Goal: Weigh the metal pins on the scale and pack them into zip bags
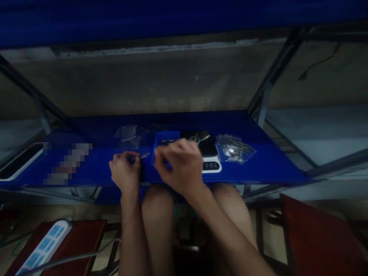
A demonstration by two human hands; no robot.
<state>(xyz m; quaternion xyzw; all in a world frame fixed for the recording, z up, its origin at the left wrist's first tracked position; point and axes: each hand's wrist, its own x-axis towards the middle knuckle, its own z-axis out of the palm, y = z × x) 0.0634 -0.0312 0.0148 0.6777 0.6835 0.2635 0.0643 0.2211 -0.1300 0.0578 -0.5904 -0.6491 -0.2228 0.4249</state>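
Note:
My left hand (126, 170) is over the front part of the blue table, its fingers curled in a pinch. From its fingertips sticks out the edge of a small clear plastic bag (145, 155). To the right, my right hand (182, 165) hovers in front of a blue tray (167, 135), blurred and with fingers bent together; what they hold, if anything, cannot be made out. Small thin metal pieces lie in the tray. Partly behind the right hand is a digital scale (212, 165) with a round clear dish (194, 138) on its black top.
Clear bags (128, 132) lie behind my left hand. Bags of small metal parts (234, 151) sit right of the scale. A dark flat device with a white rim (21, 161) is at the table's left. A blue shelf (172, 23) hangs above; a power strip (47, 245) rests on a stool.

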